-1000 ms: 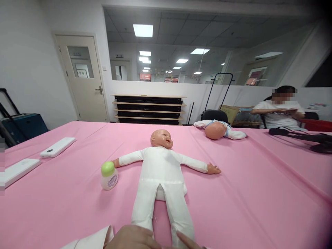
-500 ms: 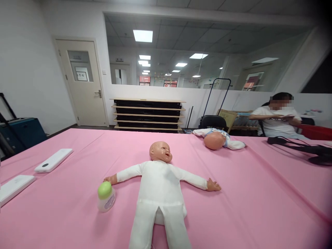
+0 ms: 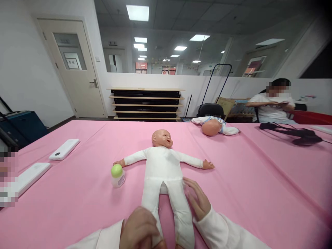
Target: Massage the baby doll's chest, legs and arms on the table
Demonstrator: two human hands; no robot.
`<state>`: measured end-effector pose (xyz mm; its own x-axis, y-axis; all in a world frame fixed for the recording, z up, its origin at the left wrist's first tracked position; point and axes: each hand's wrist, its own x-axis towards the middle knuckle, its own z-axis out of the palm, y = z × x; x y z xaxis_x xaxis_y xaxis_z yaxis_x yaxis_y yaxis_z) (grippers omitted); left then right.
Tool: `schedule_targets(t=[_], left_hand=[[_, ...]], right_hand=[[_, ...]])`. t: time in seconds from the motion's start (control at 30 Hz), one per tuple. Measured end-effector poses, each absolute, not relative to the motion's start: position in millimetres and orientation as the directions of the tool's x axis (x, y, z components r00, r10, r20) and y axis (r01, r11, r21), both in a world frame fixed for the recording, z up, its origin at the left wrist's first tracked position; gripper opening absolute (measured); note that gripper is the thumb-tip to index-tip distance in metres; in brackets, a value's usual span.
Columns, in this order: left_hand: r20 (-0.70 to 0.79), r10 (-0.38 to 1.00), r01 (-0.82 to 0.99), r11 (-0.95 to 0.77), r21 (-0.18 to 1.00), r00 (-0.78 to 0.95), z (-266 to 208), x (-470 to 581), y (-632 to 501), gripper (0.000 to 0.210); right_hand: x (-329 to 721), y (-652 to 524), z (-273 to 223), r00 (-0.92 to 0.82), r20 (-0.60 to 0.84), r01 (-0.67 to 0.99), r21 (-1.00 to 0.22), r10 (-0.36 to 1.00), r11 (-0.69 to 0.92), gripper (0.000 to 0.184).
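Worktop (image 3: 259, 180): pink cloth, unchanged since half a second ago.
Doll (image 3: 163, 166): we see it on its back mid-worktop, arms spread.
Hands: ours are back in view; left hand (image 3: 140, 230) closed round one doll leg, right hand (image 3: 198, 199) open, flat beside the other.
Bottle (image 3: 118, 175): upright by the doll's hand.

A wide table under a smooth pink cloth (image 3: 246, 193) is filling the lower frame. A white-bodied baby doll (image 3: 163, 169) is lying face-up at centre, a small green-capped white bottle (image 3: 118, 175) standing beside its arm. Two flat white rectangular devices (image 3: 64, 149) are lying at left, a second doll (image 3: 214, 126) and black straps (image 3: 293, 133) at upper right.
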<state>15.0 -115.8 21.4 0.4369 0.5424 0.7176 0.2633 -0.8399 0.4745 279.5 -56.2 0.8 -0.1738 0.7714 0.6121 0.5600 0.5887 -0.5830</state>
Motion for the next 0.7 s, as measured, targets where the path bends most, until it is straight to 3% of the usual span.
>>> schedule_targets(t=[0.1,0.17,0.27,0.33,0.4,0.53,0.6,0.7], left_hand=[[0.678,0.714,0.390,-0.683,0.617,0.178,25,13,-104,0.020],[0.544,0.839,0.424,-0.493,0.759,0.001,21,11,-91,0.021],[0.247,0.952,0.319,-0.181,0.930,-0.180,9,9,-70,0.031],[0.107,0.972,0.223,-0.059,0.973,-0.211,3,10,-61,0.038],[0.053,0.980,0.166,-0.021,0.986,-0.192,1,12,-57,0.044],[-0.012,0.986,0.094,0.028,0.995,-0.164,7,16,-57,0.048],[-0.050,0.986,0.041,0.058,0.998,-0.159,12,18,-52,0.050],[-0.132,0.978,-0.113,0.114,0.987,-0.162,19,20,-32,0.049]], right_hand=[[287,-40,-6,-0.026,0.448,0.484,-0.777,0.894,0.403,0.040],[289,-32,-11,-0.020,0.335,0.394,-0.863,0.942,0.315,0.047],[290,-23,-16,-0.021,0.187,0.174,-0.967,0.982,0.188,0.060],[292,-17,-14,0.012,0.080,0.015,-0.997,0.997,0.080,0.066],[294,-12,-7,0.050,-0.059,-0.117,-0.992,0.997,-0.053,0.062],[300,-1,17,0.021,-0.369,-0.368,-0.867,0.929,-0.336,0.026],[300,9,28,-0.004,-0.409,-0.463,-0.808,0.913,-0.364,0.022],[296,32,35,0.009,-0.346,-0.586,-0.762,0.938,-0.275,0.035]])
